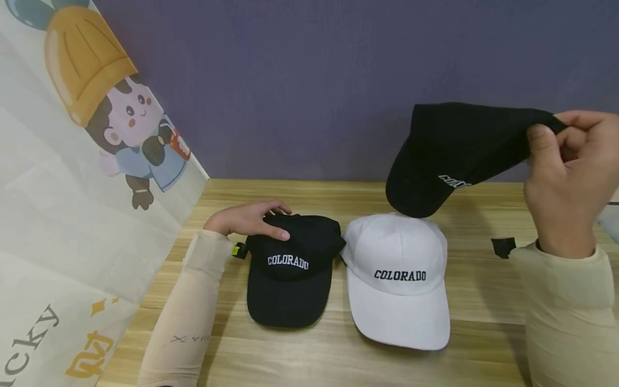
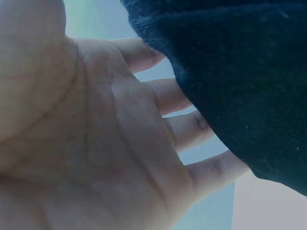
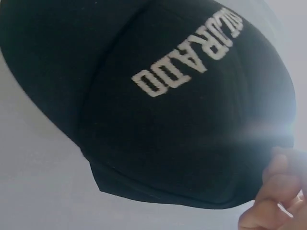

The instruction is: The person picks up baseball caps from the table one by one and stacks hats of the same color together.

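Observation:
My right hand [image 1: 573, 166] pinches the back end of a black baseball cap [image 1: 464, 140] and holds it up at the right, brim pointing down and left. White lettering shows on that cap in the right wrist view, partly folded from sight in the head view. Below it a white baseball cap [image 1: 398, 269] with COLORADO in dark letters lies on the table, brim toward me. Left of it lies a second black baseball cap [image 1: 290, 290], also marked COLORADO. My left hand [image 1: 251, 219] rests at this cap's upper left, thumb on the crown, fingers behind it and fairly straight.
The wooden table [image 1: 271, 357] meets a purple-grey wall [image 1: 290, 91] at the back. At the left stands a pale panel [image 1: 48, 215] with a cartoon figure printed on it. A whitish thing [image 1: 610, 223] shows at the far right edge.

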`<move>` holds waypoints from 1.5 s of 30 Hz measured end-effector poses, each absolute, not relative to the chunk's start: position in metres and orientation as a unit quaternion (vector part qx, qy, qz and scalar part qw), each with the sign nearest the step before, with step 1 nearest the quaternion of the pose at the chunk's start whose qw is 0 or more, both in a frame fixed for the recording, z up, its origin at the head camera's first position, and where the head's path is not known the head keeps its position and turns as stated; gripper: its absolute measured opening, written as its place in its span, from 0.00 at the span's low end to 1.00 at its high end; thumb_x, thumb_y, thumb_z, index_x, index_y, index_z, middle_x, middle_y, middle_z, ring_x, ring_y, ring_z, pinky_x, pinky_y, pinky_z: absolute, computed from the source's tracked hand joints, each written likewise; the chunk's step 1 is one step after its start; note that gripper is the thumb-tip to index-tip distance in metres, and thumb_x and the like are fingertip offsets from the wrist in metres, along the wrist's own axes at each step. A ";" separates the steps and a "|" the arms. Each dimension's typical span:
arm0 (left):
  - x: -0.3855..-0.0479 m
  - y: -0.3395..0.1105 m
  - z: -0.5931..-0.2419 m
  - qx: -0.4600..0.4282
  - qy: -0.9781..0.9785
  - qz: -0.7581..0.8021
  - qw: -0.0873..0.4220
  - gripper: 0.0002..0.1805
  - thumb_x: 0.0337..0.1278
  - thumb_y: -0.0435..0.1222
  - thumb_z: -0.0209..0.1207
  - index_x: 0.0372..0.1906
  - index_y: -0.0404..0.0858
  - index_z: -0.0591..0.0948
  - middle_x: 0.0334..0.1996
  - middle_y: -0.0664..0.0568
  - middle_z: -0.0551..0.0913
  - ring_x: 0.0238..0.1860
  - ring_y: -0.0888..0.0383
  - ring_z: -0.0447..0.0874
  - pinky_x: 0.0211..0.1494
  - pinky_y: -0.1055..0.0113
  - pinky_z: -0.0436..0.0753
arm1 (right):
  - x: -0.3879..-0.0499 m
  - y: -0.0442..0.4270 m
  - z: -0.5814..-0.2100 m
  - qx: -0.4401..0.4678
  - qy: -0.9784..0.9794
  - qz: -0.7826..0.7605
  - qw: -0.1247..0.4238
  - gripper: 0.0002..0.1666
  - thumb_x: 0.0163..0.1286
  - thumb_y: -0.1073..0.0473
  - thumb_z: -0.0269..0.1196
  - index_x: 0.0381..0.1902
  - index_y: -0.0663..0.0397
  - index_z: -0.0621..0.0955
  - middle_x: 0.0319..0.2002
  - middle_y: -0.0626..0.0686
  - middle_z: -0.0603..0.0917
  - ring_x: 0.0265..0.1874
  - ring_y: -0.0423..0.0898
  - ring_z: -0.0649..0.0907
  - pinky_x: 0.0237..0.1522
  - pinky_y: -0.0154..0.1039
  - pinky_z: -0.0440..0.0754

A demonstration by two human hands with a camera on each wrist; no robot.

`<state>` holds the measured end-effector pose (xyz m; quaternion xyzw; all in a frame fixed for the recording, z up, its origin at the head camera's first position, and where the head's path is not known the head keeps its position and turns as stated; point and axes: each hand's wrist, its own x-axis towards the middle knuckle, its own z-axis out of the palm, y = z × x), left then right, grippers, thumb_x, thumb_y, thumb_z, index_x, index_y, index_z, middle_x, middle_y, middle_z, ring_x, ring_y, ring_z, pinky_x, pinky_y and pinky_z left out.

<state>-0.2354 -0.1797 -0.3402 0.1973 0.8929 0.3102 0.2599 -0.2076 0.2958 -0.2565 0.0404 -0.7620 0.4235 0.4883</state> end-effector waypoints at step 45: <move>-0.231 -0.176 -0.333 0.201 0.894 0.328 0.230 0.34 0.69 0.56 0.60 0.73 0.46 0.69 0.70 0.46 0.72 0.73 0.47 0.69 0.75 0.46 0.67 | -0.164 0.239 -0.246 0.143 -0.572 0.618 0.520 0.07 0.63 0.73 0.64 0.39 0.71 0.81 0.13 0.43 0.75 0.12 0.33 0.71 0.23 0.21 0.67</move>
